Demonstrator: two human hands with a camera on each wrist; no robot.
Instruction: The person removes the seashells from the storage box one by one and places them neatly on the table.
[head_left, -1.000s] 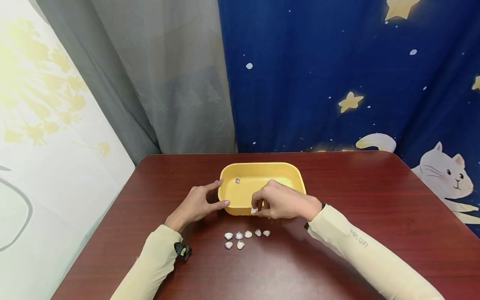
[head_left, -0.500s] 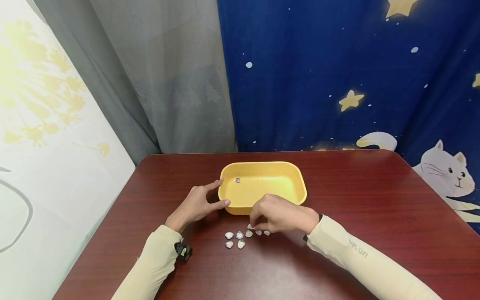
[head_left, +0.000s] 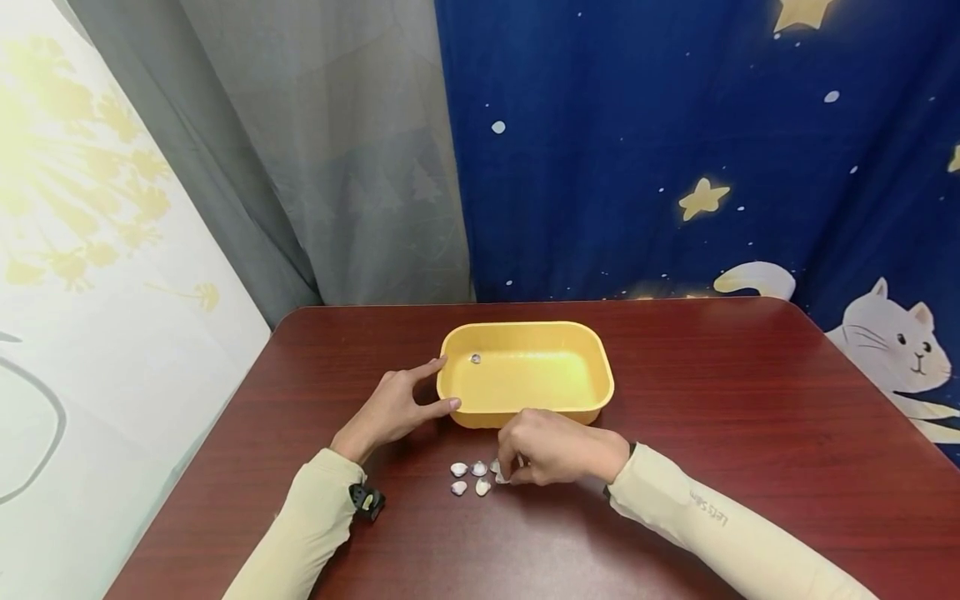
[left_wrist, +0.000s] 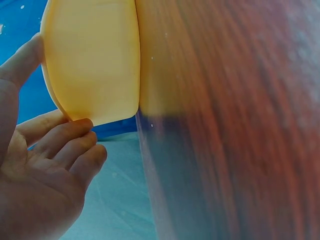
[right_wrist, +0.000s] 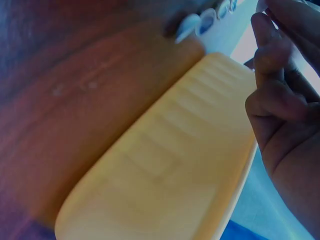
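Note:
My right hand (head_left: 551,448) pinches a small white seashell (head_left: 502,478) between thumb and fingertips, just over the table. Close by lie several pale seashells (head_left: 479,469) in two rows; the hand covers those at the right of the upper row. My left hand (head_left: 390,414) touches the left end of a yellow plastic basin (head_left: 525,421), its thumb and forefinger spread across the near corner. In the left wrist view, the fingers (left_wrist: 75,145) lie lightly against the basin. A single seashell (head_left: 476,359) sits inside, towards the basin's left side.
The basin stands on a dark red wooden table (head_left: 697,375). A blue curtain (head_left: 600,167) with stars and a grey curtain (head_left: 360,167) hang behind the table's far edge. A white patterned cloth (head_left: 112,292) is at the left.
My right hand has come down from the basin's near rim to the shell rows, carrying the seashell towards me and lower. The left hand and basin have stayed put.

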